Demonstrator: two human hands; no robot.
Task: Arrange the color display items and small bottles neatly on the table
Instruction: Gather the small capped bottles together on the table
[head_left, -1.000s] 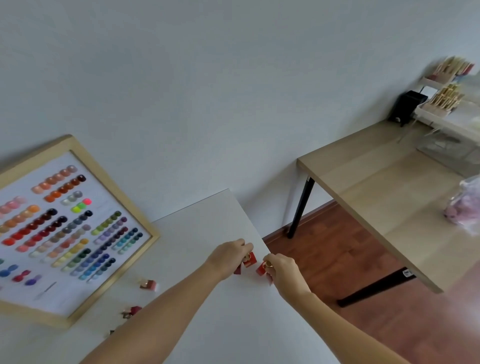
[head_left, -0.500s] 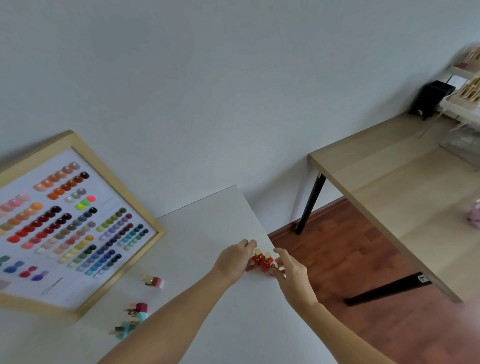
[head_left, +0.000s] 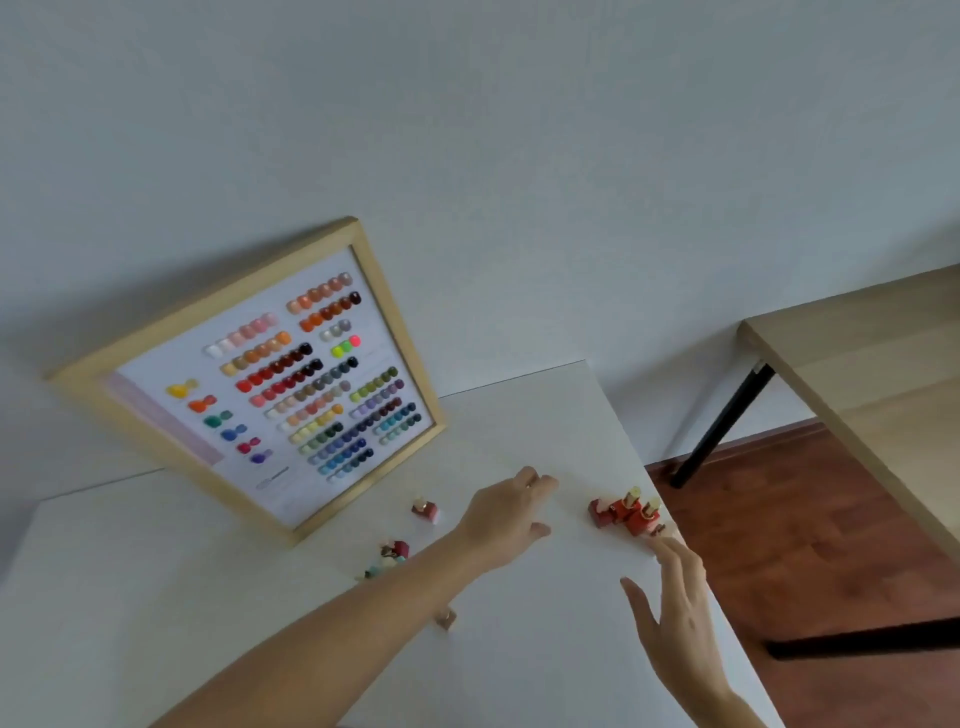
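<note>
While the red bottles (head_left: 626, 512) stand clustered, both hands, left (head_left: 506, 514) and right (head_left: 675, 608), flank them, fingers spread and empty.

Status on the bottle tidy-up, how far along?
Done: red bottles grouped at the table edge. In hand: nothing; left hand and right hand are both empty. Left: a lone bottle and a loose cluster near the color board.

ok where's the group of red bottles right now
In the head view, the red bottles stand clustered at the right edge of the white table, between the left hand and the right hand, neither touching them.
</note>
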